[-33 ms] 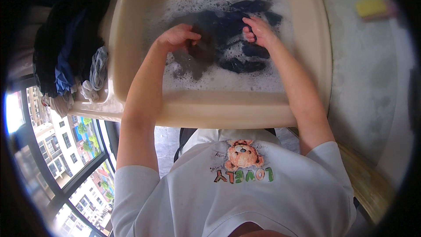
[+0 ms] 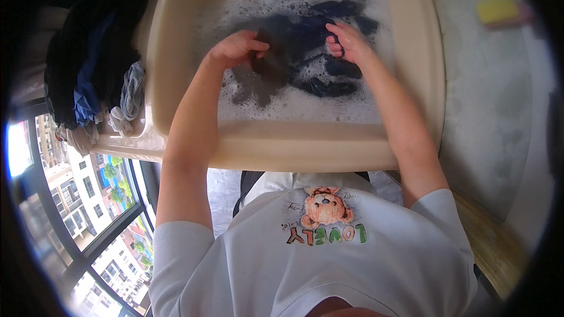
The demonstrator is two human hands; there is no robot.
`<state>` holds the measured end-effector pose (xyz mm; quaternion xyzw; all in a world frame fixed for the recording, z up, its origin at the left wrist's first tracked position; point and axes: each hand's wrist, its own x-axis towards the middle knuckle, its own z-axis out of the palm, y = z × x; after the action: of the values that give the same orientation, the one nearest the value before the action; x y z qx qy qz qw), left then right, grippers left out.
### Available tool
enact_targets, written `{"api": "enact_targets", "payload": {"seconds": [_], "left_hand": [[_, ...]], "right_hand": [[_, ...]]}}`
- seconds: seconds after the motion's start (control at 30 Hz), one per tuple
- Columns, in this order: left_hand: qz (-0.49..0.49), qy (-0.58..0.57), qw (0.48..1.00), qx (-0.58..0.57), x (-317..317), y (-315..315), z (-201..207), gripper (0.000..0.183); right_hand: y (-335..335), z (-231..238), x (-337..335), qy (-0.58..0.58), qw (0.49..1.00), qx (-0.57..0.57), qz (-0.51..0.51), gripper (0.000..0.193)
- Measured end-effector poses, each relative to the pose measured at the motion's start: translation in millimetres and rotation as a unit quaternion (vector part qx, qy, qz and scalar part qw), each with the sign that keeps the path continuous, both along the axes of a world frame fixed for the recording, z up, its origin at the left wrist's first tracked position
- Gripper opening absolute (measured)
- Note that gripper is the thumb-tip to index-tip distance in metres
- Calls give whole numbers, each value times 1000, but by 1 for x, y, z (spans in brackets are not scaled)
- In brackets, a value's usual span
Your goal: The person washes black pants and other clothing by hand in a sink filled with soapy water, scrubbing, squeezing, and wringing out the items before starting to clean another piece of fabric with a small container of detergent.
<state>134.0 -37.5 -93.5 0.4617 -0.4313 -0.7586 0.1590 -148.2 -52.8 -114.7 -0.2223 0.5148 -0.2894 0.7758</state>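
My left hand (image 2: pixel 239 49) is closed on a dark brown wet cloth (image 2: pixel 267 66), with thumb and fingers pinching its edge above the water. My right hand (image 2: pixel 351 42) hovers over the dark navy clothes (image 2: pixel 338 9) with its fingers curled in. A thin dark strip shows between those fingers, too small to make out. Both hands are inside a beige basin (image 2: pixel 294 144) of sudsy water (image 2: pixel 346 108). A dark wet garment (image 2: pixel 323 87) floats close below my right hand. Much of the cloth is under water and foam, so its shape is hidden.
Left of the basin lies a heap of black and blue clothes (image 2: pixel 97 53), with grey and white pieces (image 2: pixel 132 91) beside it. A yellow sponge (image 2: pixel 496 10) rests on the pale surface at the right. A window (image 2: pixel 88 199) is at lower left.
Almost nothing differs. The brown cloth at my left hand has shifted very slightly in the water, while both hands stay in place.
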Motion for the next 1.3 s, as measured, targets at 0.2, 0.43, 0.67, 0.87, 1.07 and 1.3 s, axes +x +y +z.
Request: {"api": "enact_targets", "payload": {"seconds": [0.2, 0.43, 0.67, 0.87, 1.07, 1.3], "left_hand": [[36, 121, 992, -22, -12, 3, 25, 4], [-13, 128, 991, -26, -33, 11, 39, 14], [113, -120, 985, -52, -1, -7, -12, 14], [39, -478, 812, -333, 16, 3, -22, 26], [128, -262, 873, -392, -36, 6, 38, 25], [34, -25, 966, -255, -58, 17, 45, 37]], "right_hand": [[5, 12, 12, -27, 996, -85, 10, 22], [13, 47, 35, -57, 988, -92, 109, 76], [5, 35, 21, 66, 979, -168, 97, 62], [1, 17, 15, 142, 980, -134, 30, 22], [10, 38, 32, -11, 998, -54, -21, 25], [16, 43, 37, -61, 993, -75, 71, 36]]}}
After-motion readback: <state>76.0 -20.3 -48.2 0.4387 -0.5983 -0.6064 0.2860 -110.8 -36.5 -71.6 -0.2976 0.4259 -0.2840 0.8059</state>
